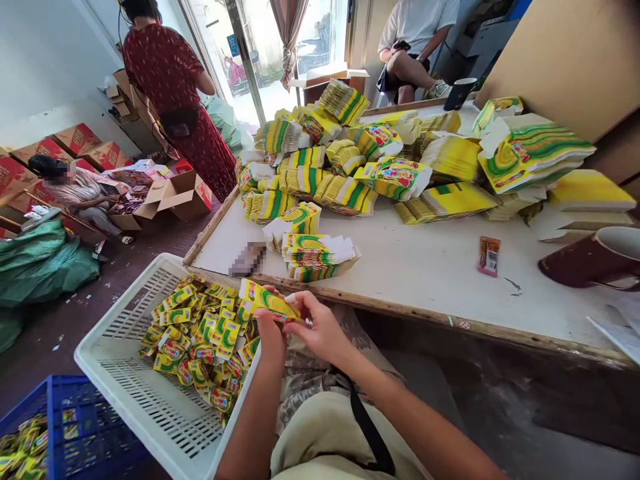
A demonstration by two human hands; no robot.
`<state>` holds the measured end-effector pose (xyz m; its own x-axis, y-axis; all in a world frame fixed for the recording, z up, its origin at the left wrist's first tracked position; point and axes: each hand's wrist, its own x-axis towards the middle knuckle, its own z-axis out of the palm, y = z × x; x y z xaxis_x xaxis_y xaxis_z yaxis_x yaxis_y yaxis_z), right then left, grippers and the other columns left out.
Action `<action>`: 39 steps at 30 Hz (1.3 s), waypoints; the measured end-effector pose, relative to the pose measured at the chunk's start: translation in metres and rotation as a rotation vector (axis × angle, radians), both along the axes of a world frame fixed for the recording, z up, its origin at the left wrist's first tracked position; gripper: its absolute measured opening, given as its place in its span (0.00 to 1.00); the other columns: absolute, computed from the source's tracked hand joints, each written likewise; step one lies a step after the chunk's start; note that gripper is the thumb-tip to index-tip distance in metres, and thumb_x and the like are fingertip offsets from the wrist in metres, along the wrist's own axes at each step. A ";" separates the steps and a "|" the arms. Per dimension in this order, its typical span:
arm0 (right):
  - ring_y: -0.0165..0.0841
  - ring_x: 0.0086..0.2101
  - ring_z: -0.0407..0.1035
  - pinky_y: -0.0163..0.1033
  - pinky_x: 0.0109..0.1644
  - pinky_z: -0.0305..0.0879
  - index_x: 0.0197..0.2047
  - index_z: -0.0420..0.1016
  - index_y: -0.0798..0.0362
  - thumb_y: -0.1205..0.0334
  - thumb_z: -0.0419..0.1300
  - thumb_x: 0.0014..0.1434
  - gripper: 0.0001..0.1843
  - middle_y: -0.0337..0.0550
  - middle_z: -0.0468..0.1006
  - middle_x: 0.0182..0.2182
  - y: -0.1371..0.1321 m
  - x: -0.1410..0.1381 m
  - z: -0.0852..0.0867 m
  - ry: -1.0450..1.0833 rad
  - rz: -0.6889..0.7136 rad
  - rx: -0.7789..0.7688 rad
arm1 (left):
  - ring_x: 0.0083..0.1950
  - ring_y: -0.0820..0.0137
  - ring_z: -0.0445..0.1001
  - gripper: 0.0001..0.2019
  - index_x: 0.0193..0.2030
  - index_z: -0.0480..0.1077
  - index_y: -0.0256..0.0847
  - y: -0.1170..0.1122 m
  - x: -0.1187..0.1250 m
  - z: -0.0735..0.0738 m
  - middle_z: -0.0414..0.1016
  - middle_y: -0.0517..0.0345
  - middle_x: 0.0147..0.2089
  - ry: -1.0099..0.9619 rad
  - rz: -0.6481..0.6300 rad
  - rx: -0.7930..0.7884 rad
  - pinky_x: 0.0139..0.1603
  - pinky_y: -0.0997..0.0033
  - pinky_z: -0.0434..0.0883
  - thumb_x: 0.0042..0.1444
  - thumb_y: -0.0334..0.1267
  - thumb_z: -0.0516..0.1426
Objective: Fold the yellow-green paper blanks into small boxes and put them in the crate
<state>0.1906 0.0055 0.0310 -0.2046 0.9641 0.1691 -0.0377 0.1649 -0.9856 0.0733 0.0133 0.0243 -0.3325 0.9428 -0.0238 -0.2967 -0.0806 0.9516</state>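
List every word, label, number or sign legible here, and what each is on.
"拉", apparently, on the blue door sign.
Held yellow carton: coloured lettering, too small to read.
Stacked yellow cartons: lettering, too blurred.
Yellow boxes in the white crate: lettering, too small.
Red boxes: pale characters, too blurred.
Packet on the table: too small.

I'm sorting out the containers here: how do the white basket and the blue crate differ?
The white basket is beside the table, close to the left hand; the blue crate lies farther from both. The white basket shows almost whole, while the blue crate is cut off at the lower left. Both hold small, mostly yellow packs.
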 end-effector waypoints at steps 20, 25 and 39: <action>0.39 0.55 0.69 0.58 0.74 0.33 0.50 0.76 0.35 0.68 0.57 0.65 0.17 0.35 0.81 0.40 0.001 0.051 -0.002 -0.594 -0.043 0.795 | 0.60 0.51 0.72 0.39 0.61 0.69 0.44 -0.011 -0.027 0.024 0.74 0.46 0.60 0.893 -0.512 0.099 0.59 0.54 0.70 0.39 0.41 0.73; 0.49 0.68 0.52 0.61 0.70 0.52 0.72 0.49 0.44 0.54 0.61 0.63 0.39 0.52 0.58 0.68 -0.006 0.036 -0.012 -0.245 -0.363 0.381 | 0.43 0.61 0.76 0.29 0.55 0.68 0.44 -0.022 -0.008 0.008 0.77 0.54 0.45 0.872 -0.466 0.041 0.43 0.65 0.72 0.45 0.38 0.68; 0.44 0.66 0.60 0.53 0.67 0.61 0.68 0.63 0.46 0.56 0.60 0.64 0.30 0.53 0.61 0.69 -0.011 0.030 -0.028 -0.158 0.163 0.269 | 0.39 0.66 0.74 0.30 0.56 0.57 0.44 -0.027 -0.006 -0.018 0.70 0.53 0.46 0.952 -0.412 0.252 0.37 0.66 0.71 0.44 0.29 0.60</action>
